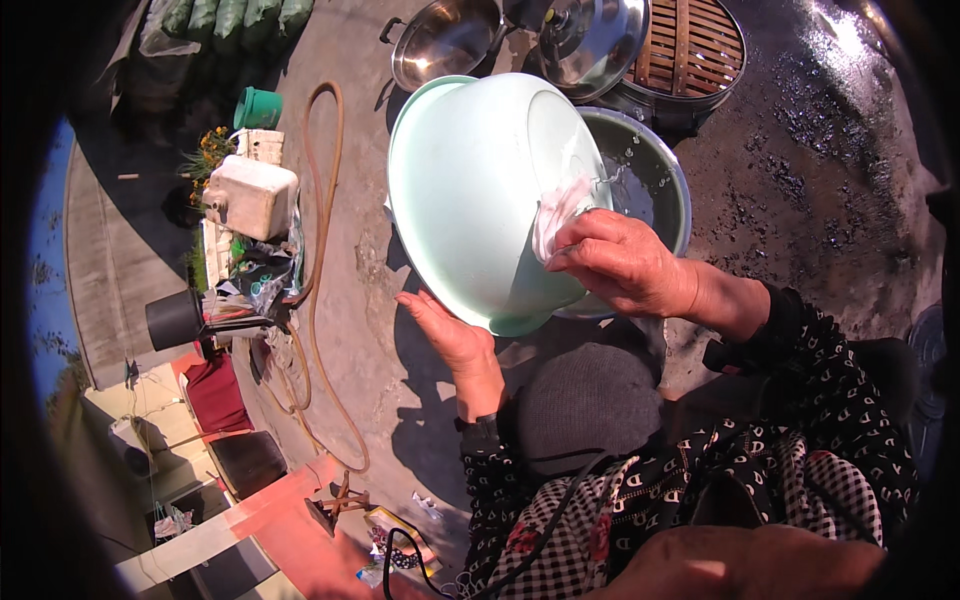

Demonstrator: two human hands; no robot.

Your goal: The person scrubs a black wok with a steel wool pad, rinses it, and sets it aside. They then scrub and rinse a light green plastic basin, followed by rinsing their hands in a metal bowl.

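Observation:
A large pale mint-green plastic basin (470, 190) is held up on its side, its outer wall and base facing me. My left hand (455, 338) supports it at the lower rim, thumb sticking out to the left and the other fingers hidden behind the basin. With closed fingers, my right hand (622, 262) pinches a crumpled white-and-pink cloth (558, 215) and presses it on the basin's outside near the base. Partly hidden behind it, a second basin (684, 205) with water and some suds stands on the ground.
Beyond the basins stand a shiny steel pot (447, 48), a round metal lid (608, 60) and a steamer with wooden slats (690, 45). A brown hose (318, 190) loops over the concrete at left, beside a white plastic container (252, 195) and a green bucket (260, 107). Wet ground lies right.

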